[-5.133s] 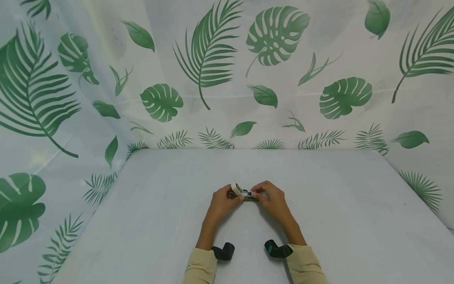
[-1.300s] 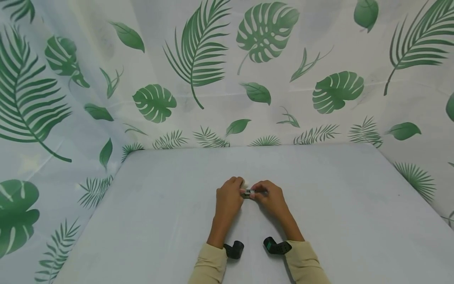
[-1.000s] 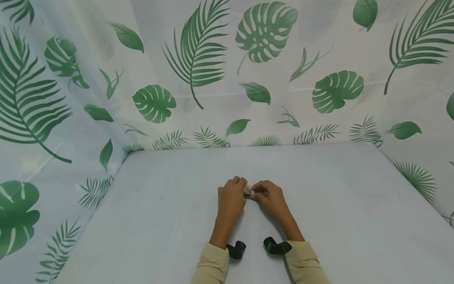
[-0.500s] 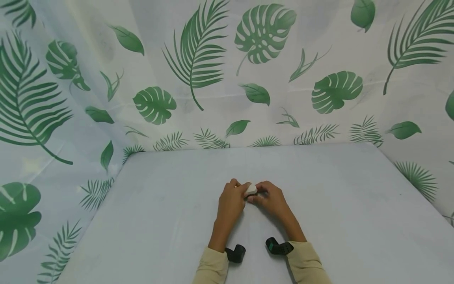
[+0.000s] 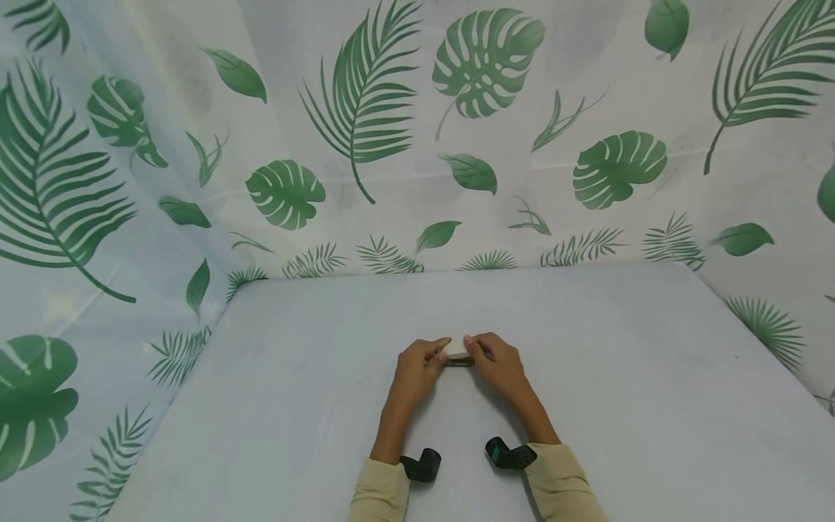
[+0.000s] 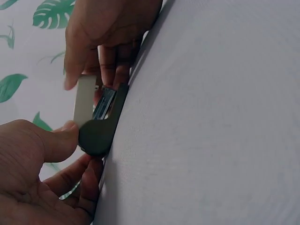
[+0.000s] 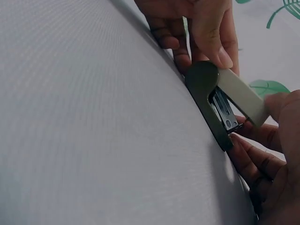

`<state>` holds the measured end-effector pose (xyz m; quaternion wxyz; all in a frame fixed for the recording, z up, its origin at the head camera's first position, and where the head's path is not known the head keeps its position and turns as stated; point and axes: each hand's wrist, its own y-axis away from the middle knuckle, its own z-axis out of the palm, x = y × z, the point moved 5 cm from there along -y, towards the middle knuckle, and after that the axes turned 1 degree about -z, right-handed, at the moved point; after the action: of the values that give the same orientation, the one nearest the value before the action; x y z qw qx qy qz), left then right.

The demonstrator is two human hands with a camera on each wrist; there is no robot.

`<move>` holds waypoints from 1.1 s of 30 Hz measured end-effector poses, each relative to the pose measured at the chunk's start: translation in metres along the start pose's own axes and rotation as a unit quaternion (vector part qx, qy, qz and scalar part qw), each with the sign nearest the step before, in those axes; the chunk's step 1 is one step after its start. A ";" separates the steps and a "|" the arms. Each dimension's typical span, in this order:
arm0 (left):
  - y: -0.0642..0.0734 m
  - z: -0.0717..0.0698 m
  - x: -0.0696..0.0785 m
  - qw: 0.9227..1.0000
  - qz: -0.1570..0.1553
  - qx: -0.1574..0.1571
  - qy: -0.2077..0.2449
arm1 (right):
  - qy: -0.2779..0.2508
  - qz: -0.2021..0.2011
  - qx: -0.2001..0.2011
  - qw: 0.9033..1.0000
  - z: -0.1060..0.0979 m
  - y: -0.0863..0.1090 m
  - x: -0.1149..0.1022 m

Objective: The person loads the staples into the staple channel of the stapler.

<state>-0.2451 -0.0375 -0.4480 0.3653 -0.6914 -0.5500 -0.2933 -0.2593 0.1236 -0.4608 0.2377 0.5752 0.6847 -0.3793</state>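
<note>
A small stapler with a cream lid (image 7: 243, 96) and a dark green base (image 6: 99, 137) sits between both hands. Its metal staple magazine (image 7: 225, 110) shows in the gap under the lid, which is tilted up from the base. My left hand (image 5: 416, 370) grips the rounded hinge end, thumb against the lid by the hinge and fingers behind it. At the front end, my right hand (image 5: 499, 365) holds the stapler, thumb at the lid's tip and other fingers by the base's front. The stapler's far side is hidden.
The white table (image 5: 293, 406) lies beneath the stapler and both hands. Behind it and at the left hangs a leaf-printed curtain (image 5: 391, 181). Each wrist wears a black camera mount (image 5: 424, 464) under a tan sleeve (image 5: 380, 489).
The lid, swung up at the left at first, has come down over the magazine. My left hand reached over it, then drew back to the hinge end. My right hand stays at the front end.
</note>
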 end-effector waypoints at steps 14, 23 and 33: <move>-0.002 0.002 0.000 1.000 -0.006 0.000 0.007 | -0.010 -0.049 0.002 0.999 -0.003 0.000 -0.004; 0.000 -0.002 0.000 1.000 0.002 -0.010 -0.013 | -0.038 -0.033 -0.019 0.999 -0.001 -0.002 0.001; 0.011 -0.008 -0.003 0.992 0.019 -0.039 -0.116 | -0.019 -0.027 -0.050 0.998 -0.016 0.010 0.003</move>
<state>-0.2353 -0.0470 -0.4482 0.2773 -0.7449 -0.5635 -0.2253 -0.2485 0.1391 -0.4561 0.2692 0.5364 0.7133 -0.3619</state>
